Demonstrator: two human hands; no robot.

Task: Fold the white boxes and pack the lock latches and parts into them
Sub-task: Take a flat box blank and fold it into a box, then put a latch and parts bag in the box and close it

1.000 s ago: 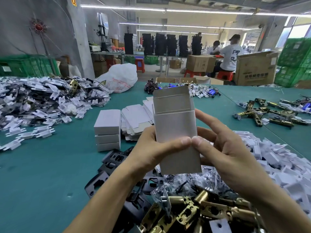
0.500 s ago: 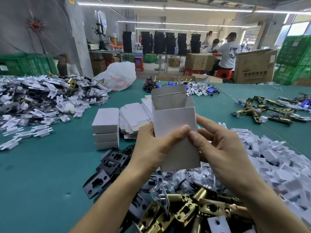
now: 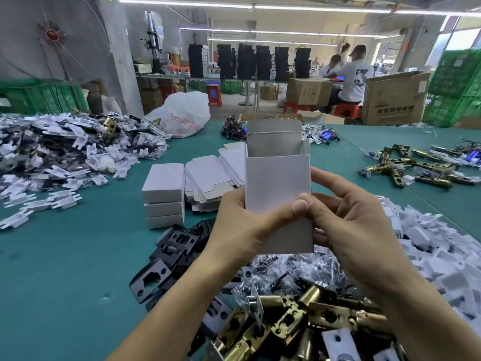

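A white box (image 3: 278, 178) stands upright in mid-air above the table, its top open and the lid flap pointing up. My left hand (image 3: 242, 230) grips its left side with the thumb across the front. My right hand (image 3: 348, 225) holds the right side, its thumb meeting the left thumb on the front panel. Under my hands lie brass lock latches (image 3: 299, 316), black strike plates (image 3: 171, 254) and small clear bags of screws (image 3: 281, 269). Flat unfolded boxes (image 3: 208, 178) lie behind, beside a stack of three folded boxes (image 3: 164, 196).
The green table (image 3: 65, 269) carries a big heap of white plastic parts (image 3: 65, 152) at left and another (image 3: 442, 256) at right. More brass latches (image 3: 406, 168) lie far right. A white plastic bag (image 3: 182, 113) sits at the back; seated people and cartons beyond.
The box has opened from nearly flat into a squarer tube, with its open top now visible. Both thumbs stay pinched together on its front.
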